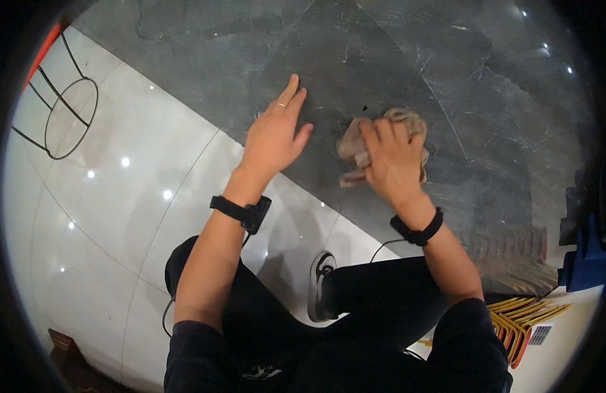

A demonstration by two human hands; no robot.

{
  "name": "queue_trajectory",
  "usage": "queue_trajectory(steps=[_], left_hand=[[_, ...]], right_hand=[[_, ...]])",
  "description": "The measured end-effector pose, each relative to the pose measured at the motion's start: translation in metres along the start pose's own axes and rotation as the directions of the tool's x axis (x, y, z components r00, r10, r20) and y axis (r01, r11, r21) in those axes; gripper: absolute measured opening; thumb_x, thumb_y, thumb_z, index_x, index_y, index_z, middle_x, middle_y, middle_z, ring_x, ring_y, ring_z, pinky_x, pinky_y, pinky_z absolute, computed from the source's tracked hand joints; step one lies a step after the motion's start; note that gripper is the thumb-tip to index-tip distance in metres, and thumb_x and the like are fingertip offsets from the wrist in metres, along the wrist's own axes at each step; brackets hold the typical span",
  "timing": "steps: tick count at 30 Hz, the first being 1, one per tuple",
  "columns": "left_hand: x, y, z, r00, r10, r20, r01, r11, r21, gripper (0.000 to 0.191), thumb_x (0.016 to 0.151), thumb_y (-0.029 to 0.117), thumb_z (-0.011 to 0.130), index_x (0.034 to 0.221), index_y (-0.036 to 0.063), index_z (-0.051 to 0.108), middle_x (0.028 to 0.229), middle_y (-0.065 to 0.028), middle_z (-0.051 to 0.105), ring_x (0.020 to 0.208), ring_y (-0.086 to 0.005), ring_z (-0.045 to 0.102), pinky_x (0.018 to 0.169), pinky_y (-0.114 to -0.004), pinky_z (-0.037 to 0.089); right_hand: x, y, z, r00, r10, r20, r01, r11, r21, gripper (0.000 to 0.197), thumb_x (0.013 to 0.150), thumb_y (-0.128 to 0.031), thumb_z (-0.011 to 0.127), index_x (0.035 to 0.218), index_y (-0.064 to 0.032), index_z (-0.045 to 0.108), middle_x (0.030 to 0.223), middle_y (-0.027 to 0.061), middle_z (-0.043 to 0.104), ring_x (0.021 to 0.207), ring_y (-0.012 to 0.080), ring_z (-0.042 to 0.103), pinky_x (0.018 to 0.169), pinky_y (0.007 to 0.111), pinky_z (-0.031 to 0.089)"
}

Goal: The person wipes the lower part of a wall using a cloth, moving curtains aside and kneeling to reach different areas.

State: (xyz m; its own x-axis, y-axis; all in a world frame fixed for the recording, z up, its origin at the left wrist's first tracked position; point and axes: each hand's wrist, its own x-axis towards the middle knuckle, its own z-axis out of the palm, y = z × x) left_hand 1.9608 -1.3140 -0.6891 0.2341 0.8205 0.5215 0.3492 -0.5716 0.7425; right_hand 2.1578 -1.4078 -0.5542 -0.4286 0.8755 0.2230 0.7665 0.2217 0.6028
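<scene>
My right hand (394, 157) grips a crumpled beige-brown cloth (406, 118) and presses it against a scuffed dark grey surface (312, 44). Some folds stick out left of the fingers, and the palm hides the middle of the cloth. My left hand (273, 135) holds nothing; its fingers are extended, thumb apart, near the edge of the same surface. Whether its fingertips touch the surface, I cannot tell. A small dark speck (365, 108) lies just beyond the cloth. Each wrist wears a black strap, and cables run near both arms.
White glossy floor tiles (101, 206) border the grey surface along a slanting edge. A stool with thin black metal legs (62, 100) stands at upper left. Stacked yellow metal frames (516, 324) and a blue object (585, 265) are at lower right. My shoe (320, 290) rests between the arms.
</scene>
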Motion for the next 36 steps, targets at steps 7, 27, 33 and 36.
queue_trajectory(steps=[7,27,33,36], left_hand=[[-0.009,0.069,0.023,0.958,0.285,0.005,-0.280,0.942,-0.185,0.061,0.084,0.017,0.077,0.139,-0.0004,0.058,0.141,-0.0162,0.057,0.119,-0.0392,0.060,0.104,-0.046,0.051],[-0.036,0.102,0.083,0.997,0.065,-0.044,-0.063,0.997,0.043,0.068,0.083,0.016,0.070,0.146,-0.0029,0.052,0.149,-0.0159,0.047,0.139,-0.0351,0.042,0.111,-0.050,0.036],[-0.024,0.099,0.073,0.998,0.055,-0.015,-0.052,0.986,0.160,0.065,0.086,0.019,0.070,0.145,-0.0027,0.054,0.149,-0.0156,0.046,0.141,-0.0350,0.041,0.112,-0.054,0.033],[-0.023,0.095,0.078,0.996,0.057,-0.067,-0.046,0.988,0.150,0.068,0.086,0.015,0.070,0.150,0.0002,0.050,0.152,-0.0179,0.043,0.144,-0.0396,0.037,0.111,-0.055,0.031]], right_hand=[[0.008,-0.003,-0.003,0.999,0.050,0.007,-0.050,0.994,0.096,0.074,0.068,-0.017,0.078,0.140,-0.0090,0.061,0.115,0.0036,0.058,0.108,0.0244,0.055,0.083,0.045,0.037],[-0.016,-0.003,0.019,0.995,0.049,-0.091,-0.053,0.998,-0.041,0.051,0.084,-0.022,0.065,0.135,-0.0123,0.066,0.108,-0.0012,0.058,0.097,0.0179,0.055,0.075,0.041,0.035],[-0.004,-0.010,0.024,0.984,0.131,-0.121,-0.133,0.991,-0.014,0.048,0.084,-0.023,0.065,0.131,-0.0151,0.068,0.104,-0.0015,0.057,0.098,0.0175,0.055,0.075,0.041,0.035],[0.001,-0.010,0.029,0.979,0.103,-0.173,-0.103,0.995,0.010,0.047,0.084,-0.023,0.065,0.130,-0.0151,0.068,0.104,-0.0025,0.057,0.100,0.0169,0.055,0.077,0.041,0.036]])
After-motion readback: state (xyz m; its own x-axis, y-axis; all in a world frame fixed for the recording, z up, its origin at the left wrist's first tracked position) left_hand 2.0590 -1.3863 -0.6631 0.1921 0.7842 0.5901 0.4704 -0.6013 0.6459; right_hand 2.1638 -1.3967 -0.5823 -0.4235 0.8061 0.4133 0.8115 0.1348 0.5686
